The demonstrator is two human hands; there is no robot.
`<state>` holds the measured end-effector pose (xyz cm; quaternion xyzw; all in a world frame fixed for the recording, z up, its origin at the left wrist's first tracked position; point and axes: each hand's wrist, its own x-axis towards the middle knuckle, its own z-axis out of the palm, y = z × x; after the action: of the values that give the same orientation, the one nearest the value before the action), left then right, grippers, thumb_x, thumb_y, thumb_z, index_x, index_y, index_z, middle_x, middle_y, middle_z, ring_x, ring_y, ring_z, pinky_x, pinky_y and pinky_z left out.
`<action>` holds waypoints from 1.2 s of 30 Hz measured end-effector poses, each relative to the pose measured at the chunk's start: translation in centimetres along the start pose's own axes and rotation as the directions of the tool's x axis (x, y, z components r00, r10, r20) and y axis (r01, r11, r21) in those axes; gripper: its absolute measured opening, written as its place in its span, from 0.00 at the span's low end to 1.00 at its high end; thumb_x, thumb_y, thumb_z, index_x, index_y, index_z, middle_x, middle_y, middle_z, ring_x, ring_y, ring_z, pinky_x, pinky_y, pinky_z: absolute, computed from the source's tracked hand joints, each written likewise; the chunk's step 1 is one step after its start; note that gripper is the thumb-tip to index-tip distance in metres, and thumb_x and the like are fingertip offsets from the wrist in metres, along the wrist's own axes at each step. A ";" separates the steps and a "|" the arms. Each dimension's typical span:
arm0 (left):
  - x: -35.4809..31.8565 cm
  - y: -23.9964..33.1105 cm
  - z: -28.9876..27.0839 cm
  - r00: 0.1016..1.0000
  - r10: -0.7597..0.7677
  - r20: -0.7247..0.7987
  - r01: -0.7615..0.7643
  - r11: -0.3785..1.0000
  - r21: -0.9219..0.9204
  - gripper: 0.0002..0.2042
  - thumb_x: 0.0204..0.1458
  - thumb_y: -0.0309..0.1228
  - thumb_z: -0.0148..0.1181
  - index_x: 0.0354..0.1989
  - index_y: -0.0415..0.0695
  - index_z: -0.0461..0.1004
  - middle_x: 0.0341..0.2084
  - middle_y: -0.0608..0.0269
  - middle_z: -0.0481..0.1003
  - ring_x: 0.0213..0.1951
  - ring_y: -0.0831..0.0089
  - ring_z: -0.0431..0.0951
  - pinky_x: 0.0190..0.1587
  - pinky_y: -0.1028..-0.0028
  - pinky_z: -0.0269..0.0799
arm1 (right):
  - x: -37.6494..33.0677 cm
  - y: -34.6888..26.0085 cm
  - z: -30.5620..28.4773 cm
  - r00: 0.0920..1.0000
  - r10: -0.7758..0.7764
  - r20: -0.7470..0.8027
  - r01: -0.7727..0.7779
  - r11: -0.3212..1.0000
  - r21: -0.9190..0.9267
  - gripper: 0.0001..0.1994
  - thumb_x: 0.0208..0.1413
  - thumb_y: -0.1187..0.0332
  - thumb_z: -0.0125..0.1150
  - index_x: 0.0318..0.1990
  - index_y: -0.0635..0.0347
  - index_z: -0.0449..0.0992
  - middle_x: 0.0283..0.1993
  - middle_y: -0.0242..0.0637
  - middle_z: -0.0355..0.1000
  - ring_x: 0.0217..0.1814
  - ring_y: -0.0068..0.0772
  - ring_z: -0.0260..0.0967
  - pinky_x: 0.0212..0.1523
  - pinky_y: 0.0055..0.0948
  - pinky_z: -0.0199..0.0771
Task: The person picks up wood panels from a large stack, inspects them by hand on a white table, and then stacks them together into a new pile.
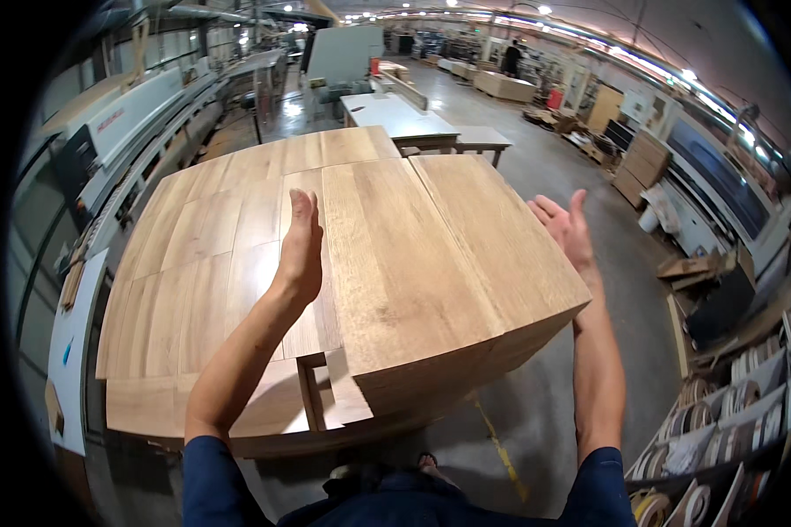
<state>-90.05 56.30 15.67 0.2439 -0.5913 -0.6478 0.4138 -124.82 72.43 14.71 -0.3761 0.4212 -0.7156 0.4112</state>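
Note:
A tall stack of wood-grain panels (395,255) stands in front of me, its top made of two boards side by side with a narrow seam. My left hand (301,250) is upright beside the stack's left edge, fingers stretched out and holding nothing. Along the opposite edge is my right hand (567,230), fingers extended and thumb up, also without anything in it; whether it touches the edge I cannot tell. To the left lies a lower, wider spread of wood-grain panels (193,263), with a rectangular gap (323,386) near its front.
Beyond the stacks is a white-topped table (400,114). A long machine (119,123) runs along the left. Shelves with rolls of edging (734,408) and a machine with a dark window (716,171) stand at right. A yellow line (501,448) marks the concrete floor. A person (511,58) stands far off.

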 end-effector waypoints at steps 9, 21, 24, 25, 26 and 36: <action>-2.9 0.1 2.1 0.999 0.037 0.029 -0.037 0.999 0.000 0.53 0.48 0.74 0.30 0.70 0.39 0.38 0.66 0.38 0.48 0.68 0.49 0.50 0.65 0.57 0.54 | 2.7 0.2 6.4 0.955 0.216 0.205 -0.229 0.973 0.040 0.22 0.66 0.57 0.39 0.53 0.67 0.69 0.46 0.40 0.74 0.43 0.27 0.73 0.45 0.28 0.74; -2.4 -0.2 1.4 0.992 0.123 0.021 -0.120 0.987 -0.108 0.52 0.49 0.73 0.31 0.70 0.38 0.40 0.68 0.44 0.48 0.68 0.54 0.52 0.66 0.60 0.52 | 3.6 0.9 3.7 0.916 0.082 0.393 -0.099 0.995 0.025 0.28 0.66 0.49 0.35 0.58 0.65 0.66 0.49 0.38 0.72 0.47 0.23 0.71 0.47 0.25 0.72; -5.2 -0.4 2.0 0.990 0.138 -0.025 -0.140 0.973 -0.184 0.52 0.50 0.73 0.31 0.70 0.36 0.41 0.69 0.45 0.45 0.68 0.56 0.50 0.67 0.62 0.51 | -0.2 0.2 5.7 0.949 0.039 0.313 -0.068 0.994 0.083 0.39 0.62 0.37 0.30 0.63 0.66 0.60 0.57 0.41 0.68 0.55 0.27 0.68 0.54 0.27 0.69; -6.0 -0.6 1.7 0.988 0.131 -0.077 -0.143 0.975 -0.169 0.53 0.49 0.74 0.31 0.70 0.37 0.42 0.69 0.45 0.44 0.69 0.55 0.50 0.67 0.60 0.50 | -1.1 0.7 6.3 0.968 0.030 0.251 -0.047 0.997 0.064 0.42 0.60 0.33 0.28 0.65 0.66 0.57 0.60 0.42 0.66 0.58 0.28 0.66 0.56 0.28 0.68; -6.3 -0.6 1.8 0.990 0.134 -0.053 -0.141 0.976 -0.163 0.54 0.48 0.74 0.31 0.69 0.36 0.42 0.69 0.45 0.44 0.69 0.54 0.49 0.67 0.59 0.49 | -1.6 0.7 6.7 0.970 0.029 0.240 -0.047 0.996 0.071 0.43 0.59 0.32 0.29 0.65 0.66 0.57 0.61 0.42 0.65 0.59 0.29 0.65 0.57 0.29 0.67; -6.0 -1.0 1.7 0.982 0.159 -0.103 -0.164 0.985 -0.046 0.58 0.44 0.77 0.30 0.67 0.32 0.47 0.66 0.33 0.46 0.68 0.44 0.47 0.66 0.49 0.48 | -1.1 1.3 6.5 0.972 0.110 0.208 -0.132 0.987 0.093 0.47 0.54 0.28 0.30 0.65 0.64 0.57 0.63 0.45 0.62 0.63 0.35 0.61 0.61 0.34 0.63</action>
<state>-88.49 62.18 13.94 0.2156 -0.5702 -0.6149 0.5003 -118.32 71.11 15.67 -0.3982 0.3607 -0.6687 0.5141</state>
